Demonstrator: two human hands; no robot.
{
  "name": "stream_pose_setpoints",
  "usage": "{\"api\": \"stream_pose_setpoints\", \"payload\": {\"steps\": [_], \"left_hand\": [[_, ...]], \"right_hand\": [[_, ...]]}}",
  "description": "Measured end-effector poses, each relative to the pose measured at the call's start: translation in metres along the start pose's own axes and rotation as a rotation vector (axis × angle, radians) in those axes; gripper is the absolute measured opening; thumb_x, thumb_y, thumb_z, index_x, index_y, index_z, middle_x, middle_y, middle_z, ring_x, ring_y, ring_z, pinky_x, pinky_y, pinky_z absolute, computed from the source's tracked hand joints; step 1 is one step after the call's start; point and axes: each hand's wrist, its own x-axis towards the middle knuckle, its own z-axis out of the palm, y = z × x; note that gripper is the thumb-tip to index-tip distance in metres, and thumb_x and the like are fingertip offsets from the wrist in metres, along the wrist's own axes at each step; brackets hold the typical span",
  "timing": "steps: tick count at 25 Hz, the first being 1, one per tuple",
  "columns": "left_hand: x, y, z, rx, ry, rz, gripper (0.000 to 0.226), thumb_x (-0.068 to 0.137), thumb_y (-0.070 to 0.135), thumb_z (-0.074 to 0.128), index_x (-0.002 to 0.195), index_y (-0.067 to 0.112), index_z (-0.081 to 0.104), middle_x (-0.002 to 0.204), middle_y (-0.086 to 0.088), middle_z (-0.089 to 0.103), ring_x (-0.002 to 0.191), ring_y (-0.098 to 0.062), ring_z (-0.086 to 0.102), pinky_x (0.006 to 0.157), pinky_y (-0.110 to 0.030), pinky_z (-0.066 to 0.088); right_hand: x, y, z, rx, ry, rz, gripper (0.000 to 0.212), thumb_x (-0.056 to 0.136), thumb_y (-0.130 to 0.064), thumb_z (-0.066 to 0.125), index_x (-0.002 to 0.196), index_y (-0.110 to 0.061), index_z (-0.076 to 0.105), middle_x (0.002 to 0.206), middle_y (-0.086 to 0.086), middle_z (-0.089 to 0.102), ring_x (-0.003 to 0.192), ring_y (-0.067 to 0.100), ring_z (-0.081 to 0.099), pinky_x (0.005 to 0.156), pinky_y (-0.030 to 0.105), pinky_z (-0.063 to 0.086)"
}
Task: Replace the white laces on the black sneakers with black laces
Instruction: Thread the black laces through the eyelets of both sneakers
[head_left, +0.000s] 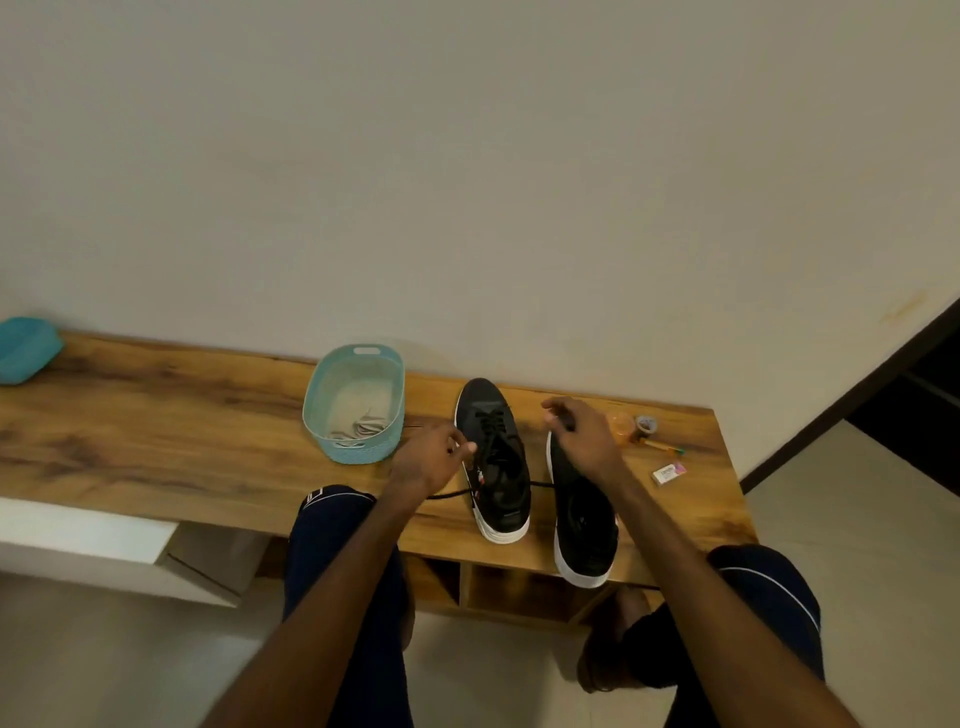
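We see two black sneakers with white soles side by side on the wooden worktop (156, 426), toes toward the wall. The left sneaker (493, 462) already carries a black lace (491, 423) through its front eyelets, and the lace's loose ends trail out to either side across the wood. Our left hand (428, 457) sits against that shoe's left edge, its fingers (464, 448) pinched closed, apparently on the lace, though the grip itself is too small to make out. Our right hand (579, 431) hovers over the toe of the right sneaker (582, 525), fingers curled narrow around something dark we cannot identify. Left of the shoes stands a light blue basket (358, 452) holding the white laces (363, 427). Small odds and ends lie near the worktop's right end.
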Motion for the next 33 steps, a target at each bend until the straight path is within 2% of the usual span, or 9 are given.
{"api": "stream_pose_setpoints", "payload": {"steps": [3,7,15,19,22,25,27,30,33], "left_hand": [[-0.005,0.007,0.026,0.140,-0.137,0.008,0.044,0.090,0.061,0.056,0.106,0.020,0.060,0.103,-0.005,0.067,0.093,-0.020,0.063,0.076,-0.035,0.050],[-0.014,0.007,0.032,0.190,-0.154,0.057,0.049,0.091,0.055,0.059,0.127,0.022,0.055,0.114,-0.005,0.069,0.101,-0.024,0.064,0.072,-0.031,0.043],[-0.023,0.000,-0.001,0.253,-0.067,-0.001,0.024,0.091,0.047,0.063,0.085,0.026,0.074,0.086,0.008,0.067,0.078,-0.011,0.058,0.064,-0.028,0.038],[-0.036,-0.004,-0.009,0.233,0.090,-0.059,0.026,0.095,0.045,0.058,0.085,0.024,0.071,0.083,0.005,0.068,0.073,-0.012,0.059,0.062,-0.027,0.038],[-0.043,-0.002,-0.011,0.194,0.185,-0.078,0.027,0.098,0.041,0.055,0.089,0.021,0.070,0.083,0.002,0.068,0.079,-0.018,0.063,0.064,-0.029,0.042],[-0.044,-0.002,-0.016,-0.066,0.331,-0.102,0.027,0.100,0.036,0.052,0.089,0.019,0.069,0.081,0.004,0.067,0.080,-0.020,0.064,0.065,-0.030,0.042],[-0.041,-0.002,-0.017,-0.156,0.393,-0.159,0.027,0.101,0.034,0.052,0.091,0.018,0.070,0.089,0.001,0.070,0.086,-0.021,0.065,0.069,-0.031,0.044],[-0.038,-0.004,-0.012,0.215,0.378,-0.294,0.028,0.100,0.035,0.051,0.106,0.015,0.070,0.106,-0.007,0.066,0.100,-0.026,0.062,0.075,-0.037,0.048],[-0.038,-0.005,-0.002,0.597,0.156,-0.366,0.032,0.097,0.040,0.054,0.119,0.018,0.064,0.117,-0.004,0.062,0.110,-0.024,0.058,0.084,-0.037,0.046]], "right_hand": [[-0.014,-0.005,0.027,-0.173,-0.263,-0.018,0.042,0.093,-0.045,0.065,0.122,-0.015,0.057,0.116,0.001,0.063,0.100,0.019,0.062,0.087,0.041,0.053],[-0.023,0.006,0.038,-0.422,-0.374,-0.005,0.064,0.079,-0.047,0.078,0.123,-0.021,0.041,0.119,0.001,0.059,0.101,0.023,0.063,0.082,0.042,0.054],[-0.049,0.007,0.038,-0.460,-0.395,0.006,0.021,0.100,-0.031,0.056,0.116,-0.019,0.062,0.107,0.007,0.069,0.077,0.016,0.059,0.064,0.028,0.042],[-0.071,0.000,0.040,-0.394,-0.465,-0.067,0.022,0.100,-0.027,0.056,0.115,-0.017,0.069,0.113,0.004,0.070,0.098,0.015,0.066,0.082,0.032,0.054],[-0.084,-0.004,0.037,-0.216,-0.575,-0.083,0.017,0.099,-0.027,0.058,0.107,-0.019,0.070,0.096,-0.009,0.069,0.075,-0.003,0.060,0.067,0.017,0.047],[-0.079,-0.004,0.016,0.046,-0.350,-0.006,0.015,0.100,-0.027,0.056,0.096,-0.023,0.070,0.078,-0.011,0.068,0.065,0.000,0.061,0.062,0.016,0.046],[-0.065,0.006,-0.005,-0.057,-0.163,0.052,0.017,0.101,-0.027,0.055,0.094,-0.022,0.069,0.074,-0.008,0.065,0.069,0.007,0.061,0.066,0.025,0.047],[-0.052,0.029,-0.032,-0.482,-0.058,0.130,0.015,0.100,-0.024,0.053,0.096,-0.019,0.066,0.084,0.000,0.064,0.083,0.022,0.064,0.071,0.036,0.051],[-0.054,0.044,-0.039,-0.591,-0.058,0.184,0.016,0.099,-0.027,0.054,0.104,-0.019,0.067,0.103,0.003,0.065,0.102,0.025,0.062,0.082,0.041,0.053]]}}
